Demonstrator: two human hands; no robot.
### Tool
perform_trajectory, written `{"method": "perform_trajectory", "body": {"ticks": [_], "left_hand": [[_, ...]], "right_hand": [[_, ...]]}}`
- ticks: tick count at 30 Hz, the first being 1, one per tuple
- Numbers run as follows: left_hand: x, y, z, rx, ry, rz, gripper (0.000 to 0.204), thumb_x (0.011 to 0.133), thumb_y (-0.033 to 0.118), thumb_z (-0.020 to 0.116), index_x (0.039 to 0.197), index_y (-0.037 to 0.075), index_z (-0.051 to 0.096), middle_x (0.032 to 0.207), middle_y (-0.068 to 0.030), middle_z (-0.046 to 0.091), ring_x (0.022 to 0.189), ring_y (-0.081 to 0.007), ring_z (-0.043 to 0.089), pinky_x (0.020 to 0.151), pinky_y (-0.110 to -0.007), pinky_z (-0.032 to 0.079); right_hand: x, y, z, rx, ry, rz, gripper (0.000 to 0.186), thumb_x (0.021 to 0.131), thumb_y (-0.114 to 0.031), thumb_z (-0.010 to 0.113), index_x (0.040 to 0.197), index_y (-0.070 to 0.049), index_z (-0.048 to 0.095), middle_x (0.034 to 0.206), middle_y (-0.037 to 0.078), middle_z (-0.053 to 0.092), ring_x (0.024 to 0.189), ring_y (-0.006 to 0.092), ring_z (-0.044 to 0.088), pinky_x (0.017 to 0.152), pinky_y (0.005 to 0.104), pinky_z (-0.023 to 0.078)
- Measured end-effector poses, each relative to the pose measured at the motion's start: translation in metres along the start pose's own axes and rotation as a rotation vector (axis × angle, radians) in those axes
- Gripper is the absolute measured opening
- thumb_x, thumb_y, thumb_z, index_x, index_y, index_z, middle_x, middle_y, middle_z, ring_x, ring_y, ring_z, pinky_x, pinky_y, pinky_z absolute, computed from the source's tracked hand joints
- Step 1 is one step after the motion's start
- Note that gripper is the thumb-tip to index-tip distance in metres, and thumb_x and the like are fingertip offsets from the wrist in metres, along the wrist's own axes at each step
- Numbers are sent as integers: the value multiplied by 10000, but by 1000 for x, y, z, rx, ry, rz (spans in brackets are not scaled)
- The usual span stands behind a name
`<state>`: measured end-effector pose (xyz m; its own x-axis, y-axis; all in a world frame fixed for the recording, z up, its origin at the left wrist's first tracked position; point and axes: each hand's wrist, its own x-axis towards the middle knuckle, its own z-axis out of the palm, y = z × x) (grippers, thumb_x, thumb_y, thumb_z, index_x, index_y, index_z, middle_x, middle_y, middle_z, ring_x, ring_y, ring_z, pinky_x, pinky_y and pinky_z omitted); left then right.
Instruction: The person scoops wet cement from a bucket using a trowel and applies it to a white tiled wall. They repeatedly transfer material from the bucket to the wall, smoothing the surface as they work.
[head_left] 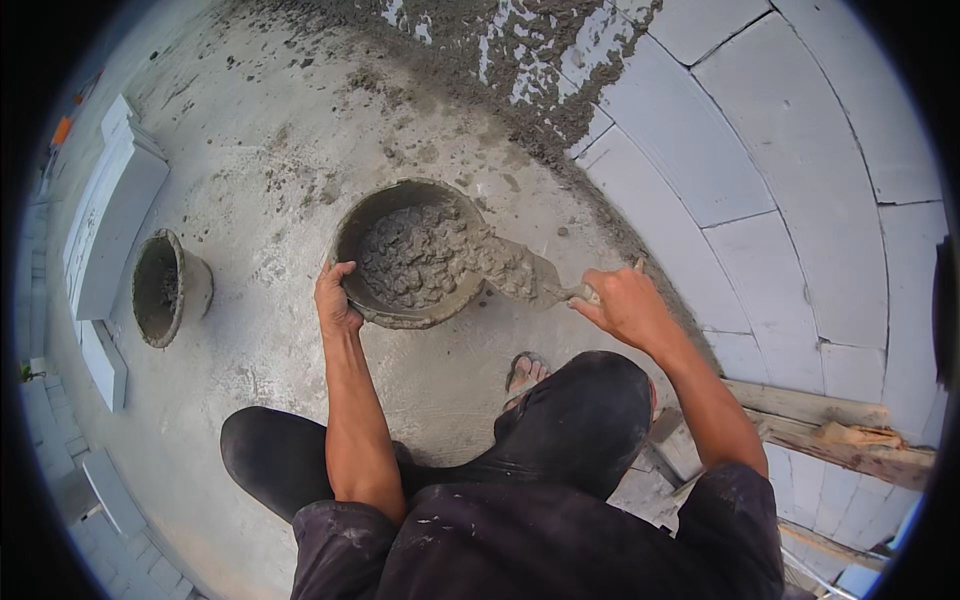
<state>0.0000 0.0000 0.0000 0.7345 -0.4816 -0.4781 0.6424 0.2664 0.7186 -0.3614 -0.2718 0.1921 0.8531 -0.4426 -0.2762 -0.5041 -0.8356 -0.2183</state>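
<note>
No legible text, label, number or sign is observed on the mortar bucket (pixel 405 197) or around it.

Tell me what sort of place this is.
Probably a building site: there's a wall of pale blocks, more pale blocks on the floor, and a bucket of grey, mortar-like mix.

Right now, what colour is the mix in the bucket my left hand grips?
The mix is grey-brown, clearest in the head view.
</note>
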Motion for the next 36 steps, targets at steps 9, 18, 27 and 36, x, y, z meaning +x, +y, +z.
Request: {"method": "perform_trajectory", "body": {"ticks": [9, 18, 27, 36], "left_hand": [[14, -2, 26, -56, -15, 2, 368, 869, 92, 639, 1221, -8, 667, 1116, -126, 736, 1014, -305, 714, 948, -459, 597], [-14, -2, 62, 29, -51, 80, 394, 871, 38, 582, 1257, -24, 635, 1096, -142, 721, 953, -279, 725, 872, -437, 629], [-26, -17, 100, 114, -30, 104, 455, 842, -2, 619, 1291, -80, 604, 1048, -121, 709, 893, -217, 690, 816, -361, 593], [-26, -16, 104, 146, -2, 140, 811, 800, 42, 667, 1535, -172, 398, 1145, -211, 698, 910, -262, 692, 824, -355, 577]], "right_hand": [[59, 140, -58, 606, 0, 483, 419, 954, -373, 759, 796, 3, 666, 625, 60, 602, 507, 119, 570, 469, 346, 464], [0, 25, -162, -250, 344, 220, 366, 1012, -350, 672, 911, 1, 663, 773, 145, 684, 775, 284, 713, 668, 451, 543], [128, -47, 57, -386, -55, -160, 266, 989, -260, 664, 996, -2, 726, 959, 211, 741, 979, 351, 740, 817, 477, 591], [90, -31, 59, -2, -169, -36, 330, 978, -298, 683, 1032, 27, 685, 979, 270, 728, 984, 468, 701, 837, 559, 559]]}}
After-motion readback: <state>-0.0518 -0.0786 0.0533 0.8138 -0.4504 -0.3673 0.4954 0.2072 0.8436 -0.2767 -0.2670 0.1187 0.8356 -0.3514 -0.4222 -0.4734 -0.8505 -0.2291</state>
